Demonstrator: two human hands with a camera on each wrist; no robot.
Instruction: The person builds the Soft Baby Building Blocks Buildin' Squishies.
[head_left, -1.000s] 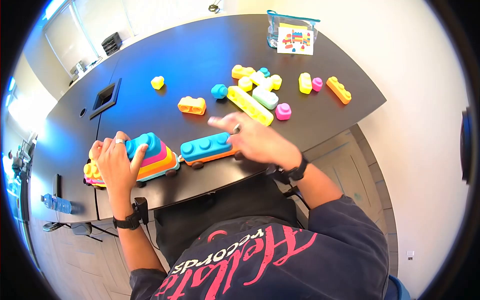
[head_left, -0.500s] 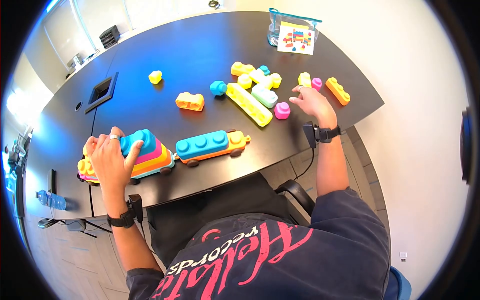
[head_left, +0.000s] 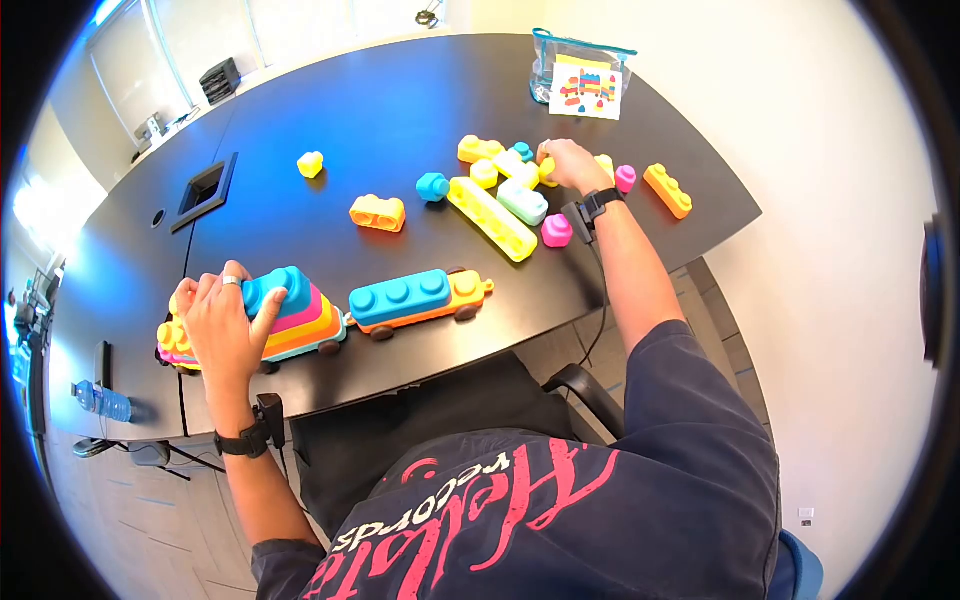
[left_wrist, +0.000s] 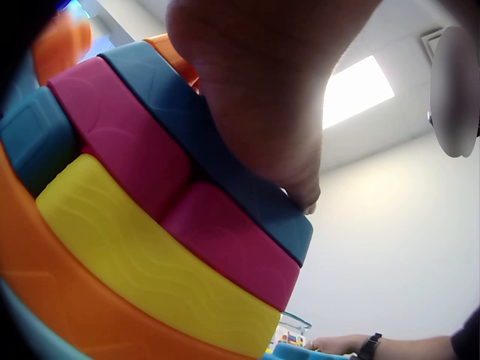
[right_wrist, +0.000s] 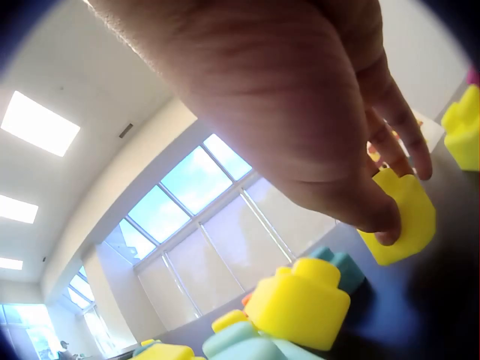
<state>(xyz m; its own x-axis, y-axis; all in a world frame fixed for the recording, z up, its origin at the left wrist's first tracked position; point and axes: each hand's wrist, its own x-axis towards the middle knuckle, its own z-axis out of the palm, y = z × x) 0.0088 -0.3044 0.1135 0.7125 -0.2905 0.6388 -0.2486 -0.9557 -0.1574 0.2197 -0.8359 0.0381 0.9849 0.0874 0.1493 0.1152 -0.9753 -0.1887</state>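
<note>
At the front left my left hand (head_left: pixel 226 325) grips the top of a train of stacked building blocks (head_left: pixel 308 325), thumb against its blue block (head_left: pixel 288 283). In the left wrist view the stack's layers show blue, pink, yellow (left_wrist: pixel 157 259) and orange. Behind it a wheeled wagon (head_left: pixel 425 308) with a long blue block (head_left: pixel 400 291) on top is joined on. My right hand (head_left: pixel 578 166) is over the far block pile, thumb and fingers around a small yellow block (right_wrist: pixel 416 221). Another yellow block (right_wrist: pixel 300 304) lies beside it in the right wrist view.
Around the right hand lie a long yellow block (head_left: pixel 490 218), a pale green block (head_left: pixel 522 203), pink blocks (head_left: pixel 556 231) and a long orange block (head_left: pixel 668 191). An orange block (head_left: pixel 378 212) sits mid-table. A clear pouch (head_left: pixel 582 62) with a picture card stands at the back.
My right hand has left the rear wagon, swung out to the right, then moved back left to a yellow block in the pile. The left hand stays on the train.
</note>
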